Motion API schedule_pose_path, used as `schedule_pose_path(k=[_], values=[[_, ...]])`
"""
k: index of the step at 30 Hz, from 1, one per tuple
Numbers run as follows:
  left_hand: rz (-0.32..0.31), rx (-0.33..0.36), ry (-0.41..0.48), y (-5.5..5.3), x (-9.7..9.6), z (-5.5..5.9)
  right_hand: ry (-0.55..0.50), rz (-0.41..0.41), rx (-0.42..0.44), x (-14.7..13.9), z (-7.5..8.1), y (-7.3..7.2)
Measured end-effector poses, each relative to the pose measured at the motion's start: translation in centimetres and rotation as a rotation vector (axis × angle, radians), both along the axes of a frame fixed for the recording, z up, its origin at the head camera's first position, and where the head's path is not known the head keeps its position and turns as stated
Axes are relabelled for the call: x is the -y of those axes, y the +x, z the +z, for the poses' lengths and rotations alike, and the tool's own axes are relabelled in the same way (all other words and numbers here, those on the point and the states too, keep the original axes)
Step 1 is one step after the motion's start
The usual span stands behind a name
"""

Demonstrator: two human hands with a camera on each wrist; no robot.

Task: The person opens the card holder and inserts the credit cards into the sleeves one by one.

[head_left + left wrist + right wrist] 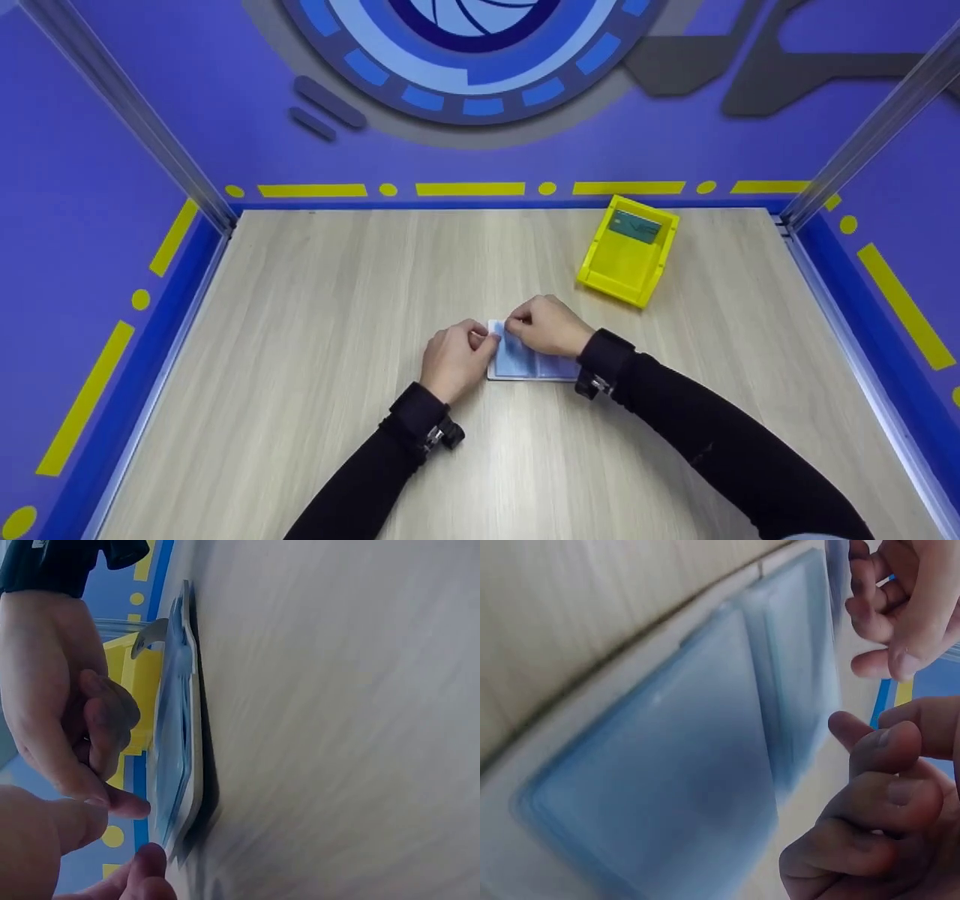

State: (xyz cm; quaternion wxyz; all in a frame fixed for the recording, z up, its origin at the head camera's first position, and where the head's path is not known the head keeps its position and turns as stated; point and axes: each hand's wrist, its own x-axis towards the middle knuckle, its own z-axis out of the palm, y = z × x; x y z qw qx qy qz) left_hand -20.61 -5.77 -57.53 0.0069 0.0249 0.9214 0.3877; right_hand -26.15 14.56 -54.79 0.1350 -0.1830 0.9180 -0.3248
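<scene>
We are seeing a translucent, bluish, pale-edged booklet (516, 361), which is lying flat and open, below right of the head view's centre.

Table (315, 300) was pale wood-grain, blue-purple walls (67, 187) on three sides, yellow dashes (470, 189) and dots (547, 188) along them (pretty loud, honestly), metal rails (139, 112) in the corners, plus a big round emblem (472, 64) on the back wall (180, 142).

From my remote seat I see a booth-like workstation: blue-purple printed panels (187, 112) at left, right and far, metal posts (131, 112) in the far corners, a wood-grain tabletop (337, 300) between.
</scene>
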Motion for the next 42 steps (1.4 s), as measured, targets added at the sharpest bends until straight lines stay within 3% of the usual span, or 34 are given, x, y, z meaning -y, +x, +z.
schedule_pose_path(k=[7, 19, 22, 26, 30, 35, 39, 42], values=[[-0.015, 0.065, -0.039, 0.1, 0.0, -0.3, -0.028, -0.024, -0.009, -1.0, 1.0, -0.3], [-0.012, 0.068, -0.07, -0.3, 0.0, -0.8, 0.029, 0.0, 0.006, -3.3, 0.1, 0.4], [-0.013, 0.073, -0.065, -0.3, 0.0, -0.7, 0.047, -0.023, 0.03, -4.2, 1.2, 0.0], [-0.005, 0.079, -0.066, -0.3, -0.1, -0.6, 0.052, -0.095, 0.031, -5.7, 4.0, -1.0], [0.001, 0.076, -0.065, -0.3, -0.4, -0.7, 0.083, -0.165, -0.088, -8.0, 6.4, -2.5], [0.0, 0.08, -0.06, -0.2, -0.6, -0.7, 0.224, -0.262, -0.249, -12.1, 8.3, -4.9], [0.002, 0.087, -0.055, -0.1, -0.5, -0.7, 0.299, -0.344, -0.319, -15.0, 8.7, -6.6], [0.007, 0.091, -0.054, 0.0, -0.4, -0.7, 0.33, -0.404, -0.362, -16.8, 8.1, -7.9]])
